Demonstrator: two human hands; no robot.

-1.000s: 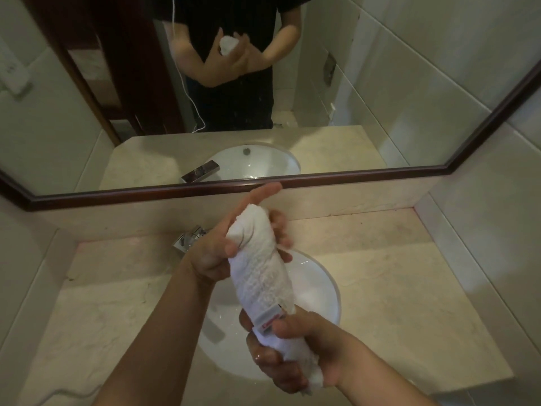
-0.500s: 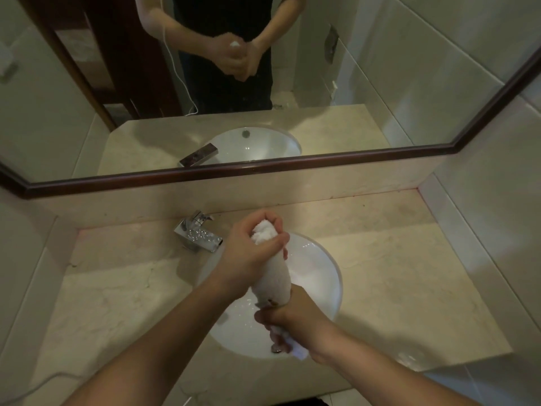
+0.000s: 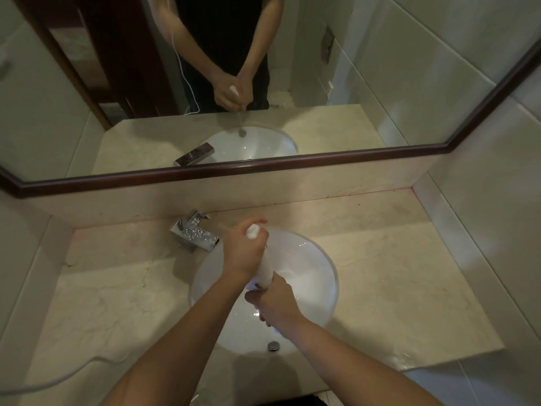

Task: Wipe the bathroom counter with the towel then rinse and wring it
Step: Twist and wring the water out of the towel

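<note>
Marble tabletop (image 3: 404, 288) spreads below the mirror (image 3: 366, 83), with a chrome tap (image 3: 194, 234) standing just left of the white sink (image 3: 316, 273). Over that sink, your left hand (image 3: 243, 253) grips the upper end of the twisted white towel (image 3: 265, 269), which runs steeply down to your right hand (image 3: 276, 304), curled tight around its lower end.

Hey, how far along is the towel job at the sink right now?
Wiping looks done: the towel is off the counter, twisted into a tight roll. In hand: left hand and right hand grip its ends over the sink, wringing. Left: finishing the wring.
</note>
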